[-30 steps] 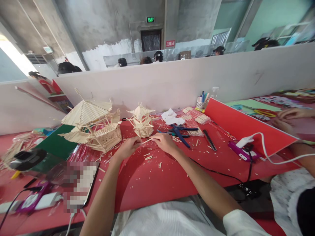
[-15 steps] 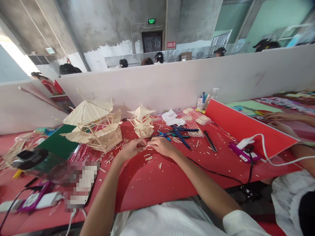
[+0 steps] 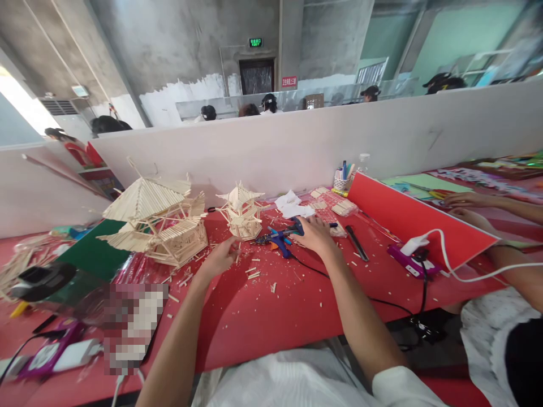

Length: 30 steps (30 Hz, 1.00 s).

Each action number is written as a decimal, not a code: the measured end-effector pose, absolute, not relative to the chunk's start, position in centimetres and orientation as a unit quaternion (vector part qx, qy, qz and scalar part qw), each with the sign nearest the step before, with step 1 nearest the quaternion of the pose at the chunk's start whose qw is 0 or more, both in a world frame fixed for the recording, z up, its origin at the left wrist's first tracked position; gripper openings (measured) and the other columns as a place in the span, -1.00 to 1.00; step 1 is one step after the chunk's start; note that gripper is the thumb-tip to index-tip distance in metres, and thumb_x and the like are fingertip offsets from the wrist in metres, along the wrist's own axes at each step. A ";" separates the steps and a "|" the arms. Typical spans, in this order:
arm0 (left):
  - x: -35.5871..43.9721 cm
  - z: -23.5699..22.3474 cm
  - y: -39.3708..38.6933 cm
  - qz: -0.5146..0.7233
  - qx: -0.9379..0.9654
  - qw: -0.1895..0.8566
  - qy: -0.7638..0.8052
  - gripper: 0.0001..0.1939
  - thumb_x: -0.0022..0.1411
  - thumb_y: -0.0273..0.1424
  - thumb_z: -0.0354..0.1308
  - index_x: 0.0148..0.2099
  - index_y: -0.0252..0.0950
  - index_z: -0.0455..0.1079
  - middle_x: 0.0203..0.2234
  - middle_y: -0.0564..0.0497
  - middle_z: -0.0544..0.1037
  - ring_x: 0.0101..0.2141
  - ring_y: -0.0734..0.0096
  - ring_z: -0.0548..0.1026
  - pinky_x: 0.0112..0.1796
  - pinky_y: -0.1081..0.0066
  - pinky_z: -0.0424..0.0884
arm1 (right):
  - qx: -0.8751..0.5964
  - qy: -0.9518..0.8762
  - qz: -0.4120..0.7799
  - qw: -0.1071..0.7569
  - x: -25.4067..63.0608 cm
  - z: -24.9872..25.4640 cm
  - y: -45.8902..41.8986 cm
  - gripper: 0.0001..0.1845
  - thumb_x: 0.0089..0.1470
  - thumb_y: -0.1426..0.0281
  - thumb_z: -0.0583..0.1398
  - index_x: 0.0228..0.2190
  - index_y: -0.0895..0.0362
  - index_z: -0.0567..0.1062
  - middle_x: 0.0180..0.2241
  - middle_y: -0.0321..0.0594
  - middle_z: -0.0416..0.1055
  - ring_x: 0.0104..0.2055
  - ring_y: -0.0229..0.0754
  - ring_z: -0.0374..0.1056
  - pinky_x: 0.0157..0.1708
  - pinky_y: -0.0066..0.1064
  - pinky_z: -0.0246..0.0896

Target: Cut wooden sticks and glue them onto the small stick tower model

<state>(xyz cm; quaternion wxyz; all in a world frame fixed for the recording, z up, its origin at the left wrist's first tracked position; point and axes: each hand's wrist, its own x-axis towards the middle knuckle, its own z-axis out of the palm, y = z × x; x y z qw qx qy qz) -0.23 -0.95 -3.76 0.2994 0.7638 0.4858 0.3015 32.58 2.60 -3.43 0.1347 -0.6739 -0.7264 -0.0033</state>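
Observation:
My left hand (image 3: 220, 259) is closed in a pinch on a small wooden stick (image 3: 238, 246), held just in front of the smaller stick pavilion (image 3: 241, 213). My right hand (image 3: 316, 234) has its fingers around blue-handled pliers (image 3: 299, 227), which it partly hides. Beside it, a blue glue gun (image 3: 278, 240) with an orange trigger lies on the table, its black cord running to the right. The larger stick pavilion (image 3: 159, 220) stands to the left of the smaller one.
Cut stick pieces (image 3: 253, 275) litter the red table (image 3: 263, 322). A black cutter knife (image 3: 357, 243), white tissue (image 3: 292, 203) and purple power strip (image 3: 413, 261) lie rightward. A phone (image 3: 138, 325) and bottle (image 3: 63, 288) are at left. Behind a red board (image 3: 416, 220), another person's hands show.
My hands were together before the small pavilion. The right has moved right onto the pliers and shifted them; the left stays near the same spot, with a small stick now visible.

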 end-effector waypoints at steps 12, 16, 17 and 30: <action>-0.5 -2.9 -1.0 0.362 0.690 0.418 0.466 -0.63 0.12 -0.22 0.27 -0.08 -0.31 0.38 -0.41 0.09 0.43 -0.47 0.46 0.45 -0.40 0.42 0.42 | -0.732 -0.677 0.051 0.058 35.5 -5.0 4.6 -0.05 0.03 -0.02 0.30 0.31 0.11 0.16 0.29 0.22 0.13 0.34 0.32 0.01 0.26 0.24 -0.26; -0.4 -2.4 -1.4 0.350 0.693 0.450 0.441 -0.59 0.12 -0.19 0.30 -0.05 -0.32 0.40 -0.37 0.05 0.45 -0.46 0.46 0.45 -0.36 0.40 0.43 | -0.743 -0.663 0.033 0.088 35.4 -4.7 4.7 -0.23 0.07 0.15 0.32 0.22 0.20 0.28 0.20 0.23 0.24 0.27 0.32 0.15 0.25 0.16 -0.16; -0.3 -2.2 -1.5 0.351 0.696 0.450 0.435 -0.58 0.13 -0.19 0.30 -0.04 -0.32 0.40 -0.37 0.05 0.46 -0.45 0.46 0.45 -0.36 0.40 0.42 | -0.745 -0.659 0.026 0.099 35.4 -4.4 4.6 -0.26 0.09 0.17 0.31 0.21 0.22 0.30 0.19 0.23 0.26 0.25 0.31 0.19 0.24 0.13 -0.11; 0.2 -1.1 -2.3 0.466 0.678 0.398 0.407 -0.59 0.21 -0.13 0.30 -0.05 -0.32 0.45 -0.44 0.07 0.47 -0.42 0.49 0.38 -0.34 0.49 0.30 | -0.418 -0.849 0.290 0.142 33.7 -0.2 -0.3 -0.50 0.22 0.07 0.17 0.07 0.08 0.49 0.13 -0.08 0.46 0.14 0.06 0.38 0.13 -0.18 0.24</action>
